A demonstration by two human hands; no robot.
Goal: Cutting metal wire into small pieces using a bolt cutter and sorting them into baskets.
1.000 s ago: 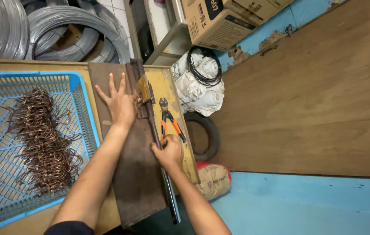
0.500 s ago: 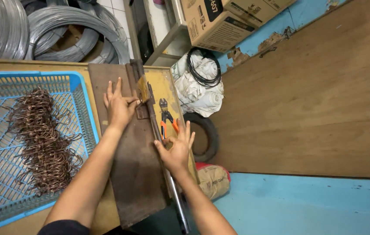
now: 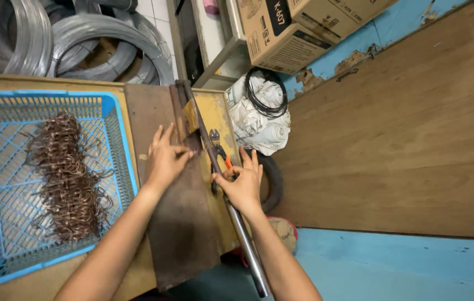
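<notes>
My left hand (image 3: pixel 165 158) lies flat, fingers spread, on a rusty brown metal plate (image 3: pixel 178 234) that runs along the bench. My right hand (image 3: pixel 241 181) rests with fingers apart on a long steel lever bar (image 3: pixel 243 245) hinged beside the plate; it covers part of the orange-handled pliers (image 3: pixel 218 153) lying on the yellow strip of bench. I cannot see anything pinched in either hand.
A blue plastic basket (image 3: pixel 115 128) holding a heap of bent copper-coloured wire pieces (image 3: pixel 67 178) sits left of the plate. Coils of grey wire (image 3: pixel 109 39), cardboard boxes (image 3: pixel 281 28), a white sack with a black cable (image 3: pixel 262 111) and a small tyre (image 3: pixel 273 178) lie beyond.
My right hand has let go of the lever bar and moved up it toward the pliers, its fingers now spread. My left hand stayed on the plate.
</notes>
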